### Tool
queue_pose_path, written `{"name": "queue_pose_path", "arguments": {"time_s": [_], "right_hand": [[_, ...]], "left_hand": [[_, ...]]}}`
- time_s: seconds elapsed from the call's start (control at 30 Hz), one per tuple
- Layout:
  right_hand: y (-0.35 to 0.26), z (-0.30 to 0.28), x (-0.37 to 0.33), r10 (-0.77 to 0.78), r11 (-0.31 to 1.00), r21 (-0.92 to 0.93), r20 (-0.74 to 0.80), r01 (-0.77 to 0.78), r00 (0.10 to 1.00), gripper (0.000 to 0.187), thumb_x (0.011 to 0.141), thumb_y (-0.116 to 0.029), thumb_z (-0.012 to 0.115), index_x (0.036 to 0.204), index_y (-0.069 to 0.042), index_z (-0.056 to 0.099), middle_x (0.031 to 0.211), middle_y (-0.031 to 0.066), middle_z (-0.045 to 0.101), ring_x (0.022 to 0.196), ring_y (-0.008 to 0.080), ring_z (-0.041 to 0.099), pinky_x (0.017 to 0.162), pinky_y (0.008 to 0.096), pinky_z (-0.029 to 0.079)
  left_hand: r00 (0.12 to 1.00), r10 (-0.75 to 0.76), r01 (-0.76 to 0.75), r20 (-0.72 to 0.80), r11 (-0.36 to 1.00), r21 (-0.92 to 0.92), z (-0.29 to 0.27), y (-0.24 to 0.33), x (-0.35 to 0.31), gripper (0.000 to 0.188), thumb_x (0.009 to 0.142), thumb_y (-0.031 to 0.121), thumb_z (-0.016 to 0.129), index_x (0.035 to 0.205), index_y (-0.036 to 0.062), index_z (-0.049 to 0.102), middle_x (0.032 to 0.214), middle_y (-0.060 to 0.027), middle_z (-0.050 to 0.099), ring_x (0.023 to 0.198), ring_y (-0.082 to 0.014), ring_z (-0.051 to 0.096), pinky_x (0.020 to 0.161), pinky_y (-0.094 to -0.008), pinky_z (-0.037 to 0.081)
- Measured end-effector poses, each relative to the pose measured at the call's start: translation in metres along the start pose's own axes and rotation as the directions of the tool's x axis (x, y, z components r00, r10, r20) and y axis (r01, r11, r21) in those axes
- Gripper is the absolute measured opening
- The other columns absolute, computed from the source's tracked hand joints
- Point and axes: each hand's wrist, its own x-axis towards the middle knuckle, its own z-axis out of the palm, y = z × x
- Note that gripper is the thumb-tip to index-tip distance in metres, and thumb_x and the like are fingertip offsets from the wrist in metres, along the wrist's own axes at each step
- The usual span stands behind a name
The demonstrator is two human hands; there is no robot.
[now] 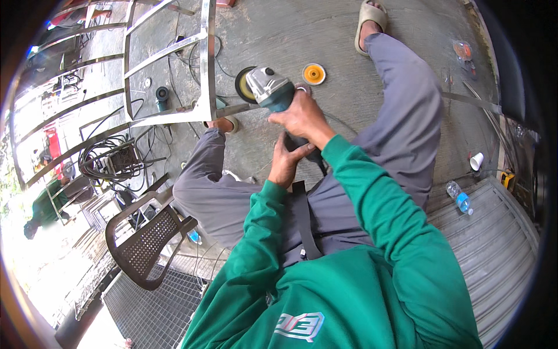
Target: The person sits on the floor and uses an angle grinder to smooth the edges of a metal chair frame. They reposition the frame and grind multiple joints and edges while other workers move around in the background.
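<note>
An angle grinder [270,87] with a silver head and teal body is in both my hands, in front of my lap. Around its body, just behind the head, wrap the fingers of my right hand [305,116]. My left hand [283,163] is closed on the dark rear part, largely hidden by my hands. The round disc [246,85], dark-rimmed with a yellowish face, points left, close to the corner of a welded metal frame [204,70]. Whether disc and frame touch, I cannot tell. An orange disc with a pale rim [314,74] lies on the floor beyond the grinder.
Another grinder [162,99] and loose cables lie behind the frame. A coil of black cable [107,160] sits at the left, near a brown plastic chair [145,244]. To the right are a water bottle [459,198], a white cup [476,161] and a ribbed grey panel [494,244].
</note>
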Motion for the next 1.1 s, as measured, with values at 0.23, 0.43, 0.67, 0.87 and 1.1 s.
{"name": "queue_pose_path", "arguments": {"time_s": [0.23,0.43,0.67,0.87,1.1], "right_hand": [[-0.027,-0.047,0.05,0.097,0.962,-0.272,0.348,0.001,0.933,0.052,0.069,-0.033,0.082,0.1,0.008,0.074,0.098,0.0304,0.074,0.095,0.0433,0.074,0.084,0.0465,0.059],[-0.02,-0.039,0.082,0.118,0.949,-0.31,0.523,0.059,0.844,0.052,0.07,-0.03,0.081,0.103,0.009,0.072,0.099,0.0303,0.073,0.096,0.0429,0.074,0.084,0.0474,0.059],[-0.005,-0.023,0.103,0.046,0.984,-0.163,0.6,0.066,0.798,0.046,0.068,-0.028,0.08,0.093,0.009,0.071,0.091,0.0298,0.073,0.089,0.0431,0.073,0.078,0.0465,0.059],[-0.008,-0.014,0.127,0.0,0.993,-0.088,0.676,0.081,0.737,0.041,0.067,-0.026,0.078,0.088,0.009,0.07,0.084,0.0273,0.072,0.079,0.04,0.072,0.071,0.0453,0.056],[-0.019,-0.011,0.148,0.002,0.985,-0.111,0.767,0.129,0.642,0.04,0.069,-0.027,0.077,0.08,0.01,0.069,0.075,0.0265,0.069,0.066,0.0383,0.067,0.063,0.0449,0.054]], "left_hand": [[0.995,-0.093,0.095,0.022,0.943,-0.319,0.038,0.025,0.053,0.061,0.081,-0.005,0.079,0.134,-0.0038,0.05,0.117,-0.0124,0.068,0.11,-0.0255,0.069,0.097,-0.041,0.056],[0.985,-0.115,0.075,-0.128,0.955,-0.287,0.041,0.016,0.068,0.052,0.08,0.001,0.084,0.126,-0.0061,0.061,0.115,-0.0101,0.07,0.107,-0.023,0.068,0.098,-0.0393,0.054],[0.944,-0.192,0.151,-0.267,0.974,-0.169,0.034,0.014,0.075,0.075,0.081,0.009,0.089,0.138,-0.0054,0.042,0.129,-0.0152,0.062,0.12,-0.0235,0.061,0.102,-0.0384,0.051],[0.917,-0.156,0.129,-0.366,0.987,-0.097,0.037,0.03,0.087,0.076,0.081,0.011,0.091,0.138,-0.0053,0.042,0.13,-0.0148,0.06,0.119,-0.0222,0.06,0.103,-0.0362,0.051],[0.908,-0.13,0.111,-0.397,0.991,-0.069,0.043,0.046,0.096,0.072,0.083,0.014,0.09,0.138,-0.0039,0.047,0.13,-0.0135,0.062,0.118,-0.0212,0.061,0.103,-0.0354,0.05]]}}
